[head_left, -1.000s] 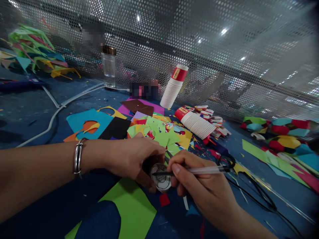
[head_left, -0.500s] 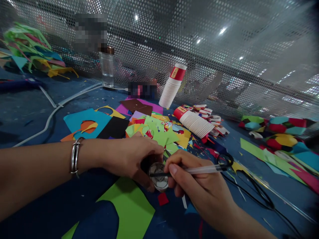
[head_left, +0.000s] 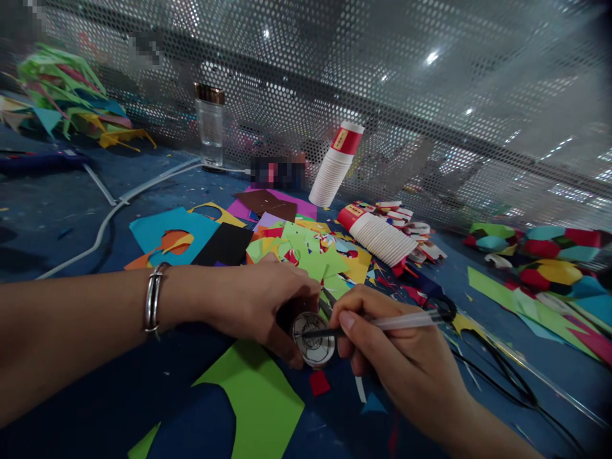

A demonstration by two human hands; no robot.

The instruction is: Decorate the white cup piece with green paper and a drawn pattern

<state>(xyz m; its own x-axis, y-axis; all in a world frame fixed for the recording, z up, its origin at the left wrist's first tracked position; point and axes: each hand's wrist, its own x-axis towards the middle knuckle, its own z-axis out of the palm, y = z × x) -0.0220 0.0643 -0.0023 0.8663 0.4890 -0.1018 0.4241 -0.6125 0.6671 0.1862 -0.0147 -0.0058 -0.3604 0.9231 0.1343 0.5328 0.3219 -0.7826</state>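
My left hand is curled around what looks like a paper cup, its round white base turned up toward me. Dark lines form a circular drawing on that base. My right hand grips a pen with a clear barrel and a dark front end. The pen's tip meets the left part of the drawing. Most of the cup's side is hidden by my left hand. Below it lie a small red paper piece and a cut green sheet.
Paper scraps and a blue sheet lie beyond my hands. Behind them are a standing cup stack, a lying cup stack and a glass bottle. Black loops lie at right. A perforated screen borders the table.
The whole view has shifted slightly, so things sit a little further right. More of the drawn base shows, with my right fingers slightly further off it. Both hands keep their holds.
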